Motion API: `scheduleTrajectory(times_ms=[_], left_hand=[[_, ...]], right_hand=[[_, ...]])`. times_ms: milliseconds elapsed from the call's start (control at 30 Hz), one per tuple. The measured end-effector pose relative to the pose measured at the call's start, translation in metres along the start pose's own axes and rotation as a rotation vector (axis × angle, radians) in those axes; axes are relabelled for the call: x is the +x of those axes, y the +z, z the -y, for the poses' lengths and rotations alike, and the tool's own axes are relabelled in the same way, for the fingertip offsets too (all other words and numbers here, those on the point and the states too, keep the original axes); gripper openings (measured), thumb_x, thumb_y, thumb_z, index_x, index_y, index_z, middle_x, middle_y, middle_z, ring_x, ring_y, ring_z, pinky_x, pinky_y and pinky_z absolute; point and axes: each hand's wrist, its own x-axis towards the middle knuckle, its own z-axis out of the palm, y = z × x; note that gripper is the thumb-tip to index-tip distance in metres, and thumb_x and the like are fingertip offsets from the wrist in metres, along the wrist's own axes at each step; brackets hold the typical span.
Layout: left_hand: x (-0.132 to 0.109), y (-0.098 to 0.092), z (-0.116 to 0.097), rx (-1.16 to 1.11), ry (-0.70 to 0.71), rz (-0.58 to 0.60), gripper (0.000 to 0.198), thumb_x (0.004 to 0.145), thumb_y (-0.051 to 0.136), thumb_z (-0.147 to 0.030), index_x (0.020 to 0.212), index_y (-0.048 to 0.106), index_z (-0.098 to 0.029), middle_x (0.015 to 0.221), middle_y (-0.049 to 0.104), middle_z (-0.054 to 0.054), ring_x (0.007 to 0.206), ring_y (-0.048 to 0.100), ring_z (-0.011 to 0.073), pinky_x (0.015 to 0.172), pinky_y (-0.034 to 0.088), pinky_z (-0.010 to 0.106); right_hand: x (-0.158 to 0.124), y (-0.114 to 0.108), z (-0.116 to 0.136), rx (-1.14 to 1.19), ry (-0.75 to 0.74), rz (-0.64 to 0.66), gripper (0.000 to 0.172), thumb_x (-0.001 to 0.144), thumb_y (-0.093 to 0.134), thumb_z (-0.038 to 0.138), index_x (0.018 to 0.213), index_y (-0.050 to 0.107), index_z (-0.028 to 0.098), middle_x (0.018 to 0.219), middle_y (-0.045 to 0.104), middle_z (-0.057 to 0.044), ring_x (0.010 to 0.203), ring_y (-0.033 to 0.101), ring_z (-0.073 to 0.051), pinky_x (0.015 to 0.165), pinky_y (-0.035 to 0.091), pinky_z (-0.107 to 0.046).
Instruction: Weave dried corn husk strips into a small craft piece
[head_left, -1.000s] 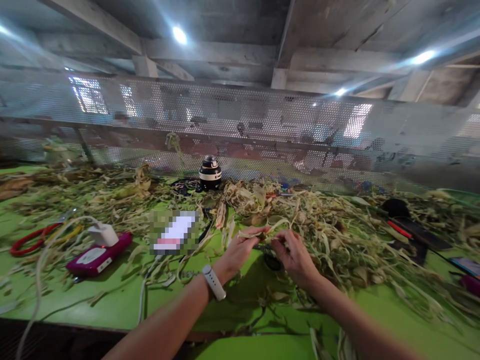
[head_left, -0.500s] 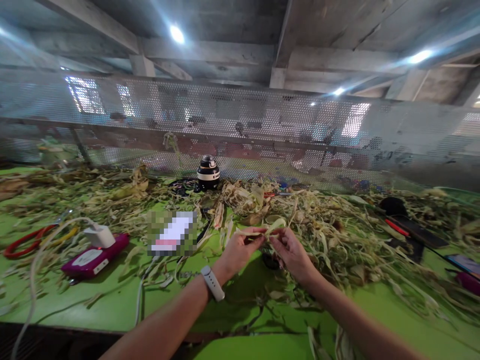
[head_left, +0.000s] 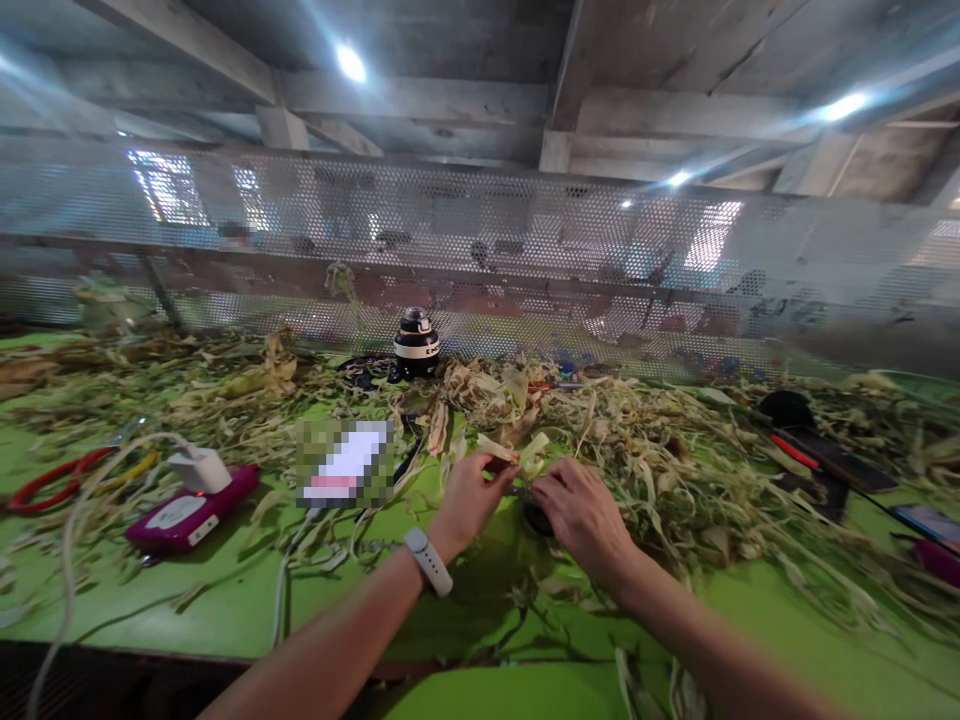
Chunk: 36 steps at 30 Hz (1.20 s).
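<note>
My left hand (head_left: 470, 505), with a pale band at the wrist, pinches a cream-coloured corn husk strip (head_left: 495, 447) between thumb and fingers. Close by on the right, my right hand (head_left: 589, 520) is turned knuckles up, its fingers pressed together at the lower end of a pale green husk piece (head_left: 534, 452). Its fingertips are partly hidden, and the exact grip there is hard to see. Beneath the right fingers lies a dark round object (head_left: 538, 518), mostly covered. A heap of dried husk strips (head_left: 645, 470) spreads behind and to the right of my hands.
A phone-like blurred rectangle (head_left: 349, 460) lies left of my hands. Further left are a purple power bank (head_left: 191, 515) with a white charger (head_left: 199, 468) and red-handled scissors (head_left: 56, 482). A black bottle (head_left: 417, 345) stands before the perforated metal screen (head_left: 480, 215).
My right hand has turned over from fingers up to knuckles up and lowered slightly. The hands are a little further apart at the fingertips, and the left-hand husk end now points up and left.
</note>
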Motion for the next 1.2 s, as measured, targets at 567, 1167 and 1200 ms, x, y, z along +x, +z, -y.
scheduleTrajectory(times_ms=[567,1167,1200], left_hand=[[-0.008,-0.006,-0.025,-0.113,0.051,0.311,0.022,0.069,0.065,-0.023,0.09,0.062,-0.019,0.084,0.062,0.004,0.082,0.056,0.0164,0.074,0.045,0.024],[-0.009,0.006,-0.013,-0.675,-0.443,0.181,0.031,0.053,0.078,-0.011,0.08,0.064,-0.017,0.068,0.063,-0.003,0.063,0.058,0.0083,0.068,0.047,0.021],[-0.008,0.005,-0.012,-0.681,-0.435,0.183,0.03,0.054,0.078,-0.01,0.081,0.065,-0.017,0.068,0.063,-0.002,0.063,0.059,0.0083,0.068,0.047,0.02]], right_hand=[[0.007,-0.004,-0.011,1.237,0.624,0.213,0.03,0.071,0.065,0.046,0.072,0.054,0.017,0.062,0.053,0.003,0.057,0.05,-0.011,0.055,0.04,-0.022],[0.002,0.016,-0.003,0.887,0.507,-0.083,0.017,0.083,0.051,0.036,0.081,0.052,0.019,0.075,0.061,-0.003,0.069,0.058,-0.016,0.064,0.048,-0.028],[0.003,0.017,-0.004,0.923,0.528,-0.082,0.018,0.082,0.052,0.037,0.082,0.052,0.019,0.075,0.061,-0.003,0.069,0.059,-0.016,0.064,0.049,-0.029]])
